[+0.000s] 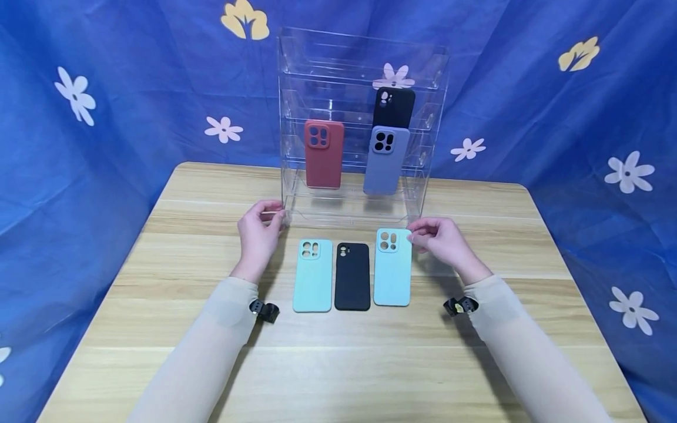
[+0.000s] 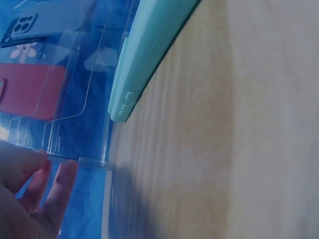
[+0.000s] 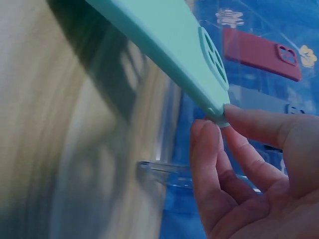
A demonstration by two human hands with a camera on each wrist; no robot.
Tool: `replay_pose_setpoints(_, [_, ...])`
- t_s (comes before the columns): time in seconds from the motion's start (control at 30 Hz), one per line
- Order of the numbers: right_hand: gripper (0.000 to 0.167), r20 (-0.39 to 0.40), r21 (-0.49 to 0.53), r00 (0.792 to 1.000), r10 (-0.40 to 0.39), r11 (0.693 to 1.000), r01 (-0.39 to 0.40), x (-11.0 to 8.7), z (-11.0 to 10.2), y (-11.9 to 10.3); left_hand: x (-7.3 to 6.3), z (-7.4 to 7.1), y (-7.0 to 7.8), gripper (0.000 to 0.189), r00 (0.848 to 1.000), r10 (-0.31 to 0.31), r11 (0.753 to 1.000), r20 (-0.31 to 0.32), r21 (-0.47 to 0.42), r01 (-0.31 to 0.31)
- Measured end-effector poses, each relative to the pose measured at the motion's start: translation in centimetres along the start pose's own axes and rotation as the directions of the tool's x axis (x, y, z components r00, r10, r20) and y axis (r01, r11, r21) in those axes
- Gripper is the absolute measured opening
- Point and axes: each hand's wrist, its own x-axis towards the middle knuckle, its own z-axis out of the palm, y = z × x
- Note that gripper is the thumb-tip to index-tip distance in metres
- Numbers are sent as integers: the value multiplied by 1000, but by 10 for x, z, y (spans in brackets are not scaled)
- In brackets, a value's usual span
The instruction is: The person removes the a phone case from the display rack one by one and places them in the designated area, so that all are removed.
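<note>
Pinched by the right hand [image 1: 443, 239] at its one-o'clock corner, the turquoise case [image 1: 393, 273], at three o'clock from the black case [image 1: 352, 279], should be raised evenly, the clear rack [image 1: 354, 163] seemingly gripped by the left hand [image 1: 259, 232].

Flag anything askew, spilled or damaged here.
Nothing looks spilled or damaged. Only the rightmost mint case is askew: its camera end is lifted off the table, apparently because the right fingers pinch its corner. The other mint case and the black case beside it lie flat.

Three phone cases [image 1: 352, 281] before the rack [image 1: 353, 157]
</note>
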Motion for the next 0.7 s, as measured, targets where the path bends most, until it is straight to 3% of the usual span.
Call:
replay_pose_setpoints(0.37, [30, 10, 21, 1000, 18, 1000, -18, 9, 14, 25, 0, 0, -1, 19, 1000, 11, 1000, 4, 3, -11])
replay_pose_setpoints(0.7, [27, 7, -22, 999, 41, 999, -41, 19, 20, 36, 0, 0, -1, 19, 1000, 9, 1000, -6, 8, -9])
